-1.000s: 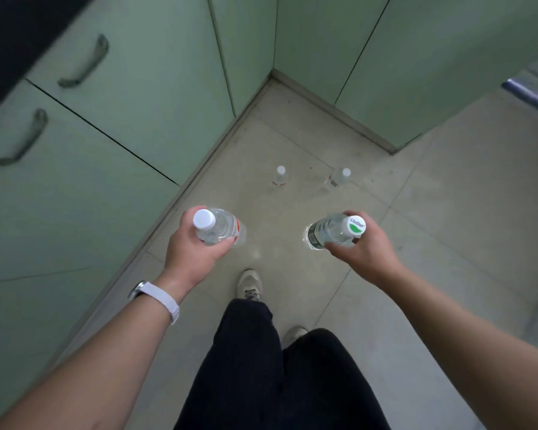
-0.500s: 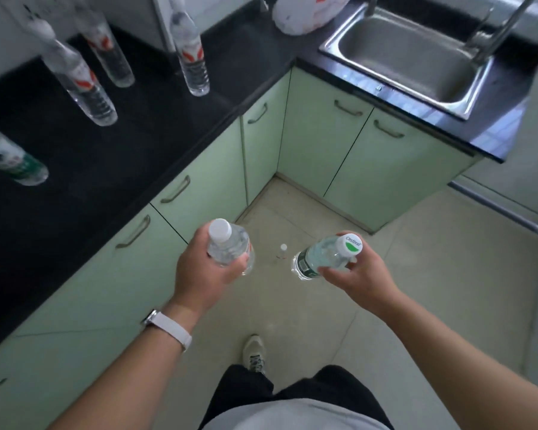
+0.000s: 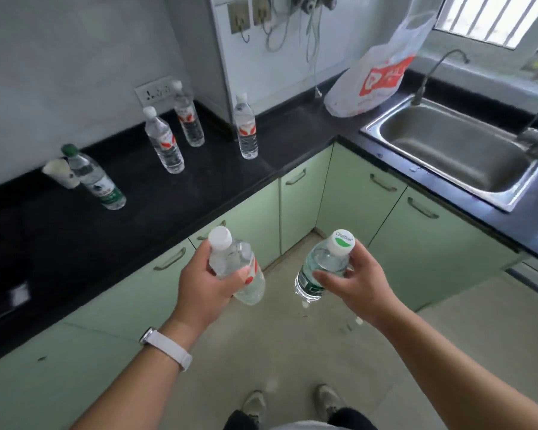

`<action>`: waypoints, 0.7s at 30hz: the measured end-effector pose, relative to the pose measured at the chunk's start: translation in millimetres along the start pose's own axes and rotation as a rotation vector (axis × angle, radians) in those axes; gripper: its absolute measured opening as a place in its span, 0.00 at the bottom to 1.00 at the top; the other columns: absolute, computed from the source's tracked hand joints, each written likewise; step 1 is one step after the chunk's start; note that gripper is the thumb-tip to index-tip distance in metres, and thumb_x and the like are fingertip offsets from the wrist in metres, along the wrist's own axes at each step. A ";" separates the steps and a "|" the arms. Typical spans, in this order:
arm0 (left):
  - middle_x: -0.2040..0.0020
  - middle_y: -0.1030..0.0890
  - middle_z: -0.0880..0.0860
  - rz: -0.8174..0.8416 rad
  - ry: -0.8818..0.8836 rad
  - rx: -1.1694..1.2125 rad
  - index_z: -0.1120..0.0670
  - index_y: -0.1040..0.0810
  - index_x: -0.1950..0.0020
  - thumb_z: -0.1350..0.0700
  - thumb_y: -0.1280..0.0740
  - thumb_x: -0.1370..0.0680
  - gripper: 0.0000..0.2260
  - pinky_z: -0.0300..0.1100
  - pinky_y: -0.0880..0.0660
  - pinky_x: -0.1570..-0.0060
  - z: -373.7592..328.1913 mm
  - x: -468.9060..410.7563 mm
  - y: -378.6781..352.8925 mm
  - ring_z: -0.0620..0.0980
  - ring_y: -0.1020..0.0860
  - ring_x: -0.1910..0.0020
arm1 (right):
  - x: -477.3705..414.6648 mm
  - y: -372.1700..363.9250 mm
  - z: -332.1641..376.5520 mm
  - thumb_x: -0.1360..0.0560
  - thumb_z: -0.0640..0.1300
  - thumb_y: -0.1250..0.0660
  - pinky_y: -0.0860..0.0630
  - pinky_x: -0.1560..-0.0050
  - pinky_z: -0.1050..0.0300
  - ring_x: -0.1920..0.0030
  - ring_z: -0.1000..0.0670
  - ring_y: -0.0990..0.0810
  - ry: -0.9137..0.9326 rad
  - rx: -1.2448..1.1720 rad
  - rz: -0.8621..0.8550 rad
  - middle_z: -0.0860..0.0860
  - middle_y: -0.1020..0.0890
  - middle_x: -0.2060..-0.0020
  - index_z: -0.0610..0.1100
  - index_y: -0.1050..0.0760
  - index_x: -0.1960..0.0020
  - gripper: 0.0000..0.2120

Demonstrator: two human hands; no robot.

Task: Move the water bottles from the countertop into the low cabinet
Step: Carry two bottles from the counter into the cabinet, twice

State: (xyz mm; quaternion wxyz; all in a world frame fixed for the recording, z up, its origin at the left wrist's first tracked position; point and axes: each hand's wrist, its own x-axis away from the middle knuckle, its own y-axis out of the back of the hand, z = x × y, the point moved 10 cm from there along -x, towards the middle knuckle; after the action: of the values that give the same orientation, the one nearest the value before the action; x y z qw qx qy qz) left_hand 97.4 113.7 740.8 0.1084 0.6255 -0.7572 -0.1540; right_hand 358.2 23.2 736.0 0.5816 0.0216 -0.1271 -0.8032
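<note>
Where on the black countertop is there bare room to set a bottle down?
The countertop is bare in front, between the green-capped bottle and the counter edge, and again between the lone red-label bottle and the plastic bag. It is crowded at the back wall, where two red-label bottles stand close together.
</note>
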 end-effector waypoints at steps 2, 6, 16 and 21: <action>0.52 0.16 0.42 -0.059 0.019 0.021 0.38 0.21 0.47 0.42 0.25 0.38 0.20 0.43 0.20 0.53 -11.8 10.1 2.4 0.44 0.18 0.53 | -10.1 2.3 10.3 0.34 0.40 0.21 0.20 0.44 0.49 0.48 0.50 0.17 0.060 0.029 0.075 0.49 0.18 0.49 0.62 0.24 0.48 0.24; 0.52 0.16 0.42 -0.195 0.069 0.033 0.39 0.20 0.47 0.42 0.25 0.39 0.21 0.43 0.20 0.52 -20.4 40.2 4.7 0.44 0.17 0.52 | -28.1 -2.5 18.3 0.33 0.40 0.21 0.20 0.50 0.58 0.52 0.54 0.16 0.109 0.049 0.220 0.55 0.16 0.52 0.59 0.24 0.48 0.21; 0.50 0.15 0.47 -0.609 0.232 0.034 0.45 0.19 0.44 0.47 0.21 0.36 0.22 0.56 0.17 0.51 -10.2 177.8 71.6 0.50 0.16 0.50 | 21.0 -116.6 38.9 0.32 0.47 0.23 0.20 0.46 0.51 0.53 0.59 0.17 0.185 0.154 0.728 0.66 0.18 0.54 0.62 0.27 0.48 0.19; 0.53 0.15 0.48 -0.840 0.300 0.033 0.41 0.20 0.47 0.49 0.21 0.36 0.19 0.57 0.18 0.52 6.1 266.0 120.6 0.52 0.16 0.52 | 74.4 -183.8 51.8 0.32 0.48 0.23 0.20 0.45 0.50 0.52 0.58 0.18 0.243 0.187 0.886 0.62 0.17 0.54 0.60 0.27 0.43 0.22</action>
State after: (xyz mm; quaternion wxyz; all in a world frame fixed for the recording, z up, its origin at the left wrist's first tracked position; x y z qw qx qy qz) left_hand -66.5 -126.1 772.1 0.1350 0.8959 -0.4156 -0.0801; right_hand 154.1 16.1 752.3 0.8748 0.1114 -0.1272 -0.4540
